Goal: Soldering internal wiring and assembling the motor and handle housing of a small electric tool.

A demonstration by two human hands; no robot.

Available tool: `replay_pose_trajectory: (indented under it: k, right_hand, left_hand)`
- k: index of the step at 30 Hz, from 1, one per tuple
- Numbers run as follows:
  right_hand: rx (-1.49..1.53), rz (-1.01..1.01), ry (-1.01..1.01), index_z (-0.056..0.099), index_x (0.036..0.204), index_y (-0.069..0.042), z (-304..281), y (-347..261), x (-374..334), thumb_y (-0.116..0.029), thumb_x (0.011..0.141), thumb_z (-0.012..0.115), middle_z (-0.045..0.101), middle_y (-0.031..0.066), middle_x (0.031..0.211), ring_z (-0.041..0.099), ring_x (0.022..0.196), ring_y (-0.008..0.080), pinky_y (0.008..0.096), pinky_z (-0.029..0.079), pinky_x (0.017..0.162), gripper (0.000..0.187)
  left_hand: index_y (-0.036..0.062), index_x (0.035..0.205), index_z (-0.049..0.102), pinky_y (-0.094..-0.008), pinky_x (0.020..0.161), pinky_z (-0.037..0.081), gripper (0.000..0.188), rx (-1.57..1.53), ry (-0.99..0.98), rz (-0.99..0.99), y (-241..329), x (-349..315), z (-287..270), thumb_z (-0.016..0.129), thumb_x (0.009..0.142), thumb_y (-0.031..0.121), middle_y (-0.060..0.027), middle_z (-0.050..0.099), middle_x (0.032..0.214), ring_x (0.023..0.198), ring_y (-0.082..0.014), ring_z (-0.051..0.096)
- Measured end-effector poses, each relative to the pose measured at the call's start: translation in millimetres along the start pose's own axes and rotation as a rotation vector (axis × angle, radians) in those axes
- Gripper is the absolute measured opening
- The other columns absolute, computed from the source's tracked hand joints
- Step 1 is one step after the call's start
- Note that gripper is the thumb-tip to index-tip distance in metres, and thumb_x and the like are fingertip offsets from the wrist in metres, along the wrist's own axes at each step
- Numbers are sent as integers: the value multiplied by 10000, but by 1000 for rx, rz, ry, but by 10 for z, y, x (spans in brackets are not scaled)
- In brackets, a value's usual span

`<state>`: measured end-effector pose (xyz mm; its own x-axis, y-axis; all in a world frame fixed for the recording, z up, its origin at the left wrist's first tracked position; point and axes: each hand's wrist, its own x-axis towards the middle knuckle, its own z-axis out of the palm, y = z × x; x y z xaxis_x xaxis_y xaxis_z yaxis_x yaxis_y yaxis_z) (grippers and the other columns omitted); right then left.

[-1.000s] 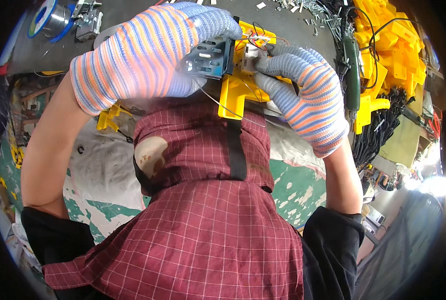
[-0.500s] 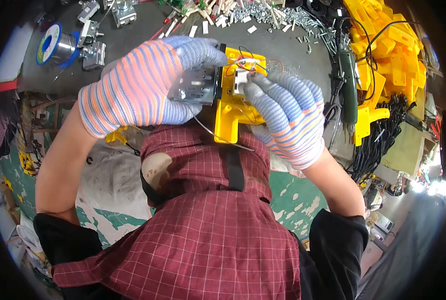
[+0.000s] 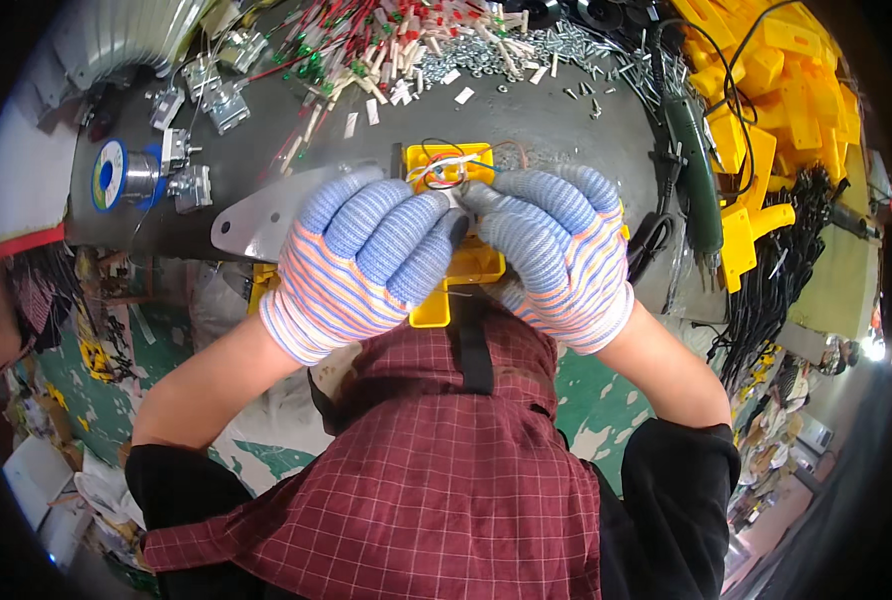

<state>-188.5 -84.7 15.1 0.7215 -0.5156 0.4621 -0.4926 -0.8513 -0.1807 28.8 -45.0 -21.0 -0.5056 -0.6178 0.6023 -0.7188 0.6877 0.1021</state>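
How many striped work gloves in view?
2: one on the left hand, one on the right hand, both at the yellow plastic housing. No others visible.

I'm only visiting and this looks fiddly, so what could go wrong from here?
The thin red and white wires might snag or get pinched: they loop over the yellow plastic housing, close to the left grip and right grip, both gloved in striped knit. One of the loose silver metal screws on the dark grey bench could perhaps get knocked off.
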Motion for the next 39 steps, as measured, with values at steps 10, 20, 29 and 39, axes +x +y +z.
replay_pose_trajectory:
  k: [10,20,29,39]
  right_hand:
    - [111,328,86,621,1124,-77,-376,3,-513,-206,649,822,655,66,1101,612,1032,308,445,453,933,532]
    - [69,449,277,659,995,-48,-520,91,-916,-129,787,762,631,95,842,616,800,300,445,490,818,246]
    - [213,490,-54,700,945,-108,-252,271,-542,-284,821,724,656,111,843,621,837,339,436,479,781,217]
    - [347,569,-98,701,966,-50,-304,499,-181,-205,856,681,665,170,909,623,892,381,436,502,797,190]
  left_hand:
    - [123,1087,704,-374,846,501,383,99,-148,-23,72,133,-58,688,705,133,-42,669,1093,993,-234,630]
    - [71,1060,660,-456,840,519,441,-50,-144,47,-177,359,-227,762,641,165,-116,670,1046,919,-336,648]
    - [31,1252,589,-370,896,539,529,-1517,-428,-756,68,136,-729,824,782,94,-103,674,1141,1021,-212,663]
    - [37,1276,597,-422,1000,527,487,-1633,270,-1364,240,-665,-59,766,837,163,-102,670,1200,1107,-254,657]
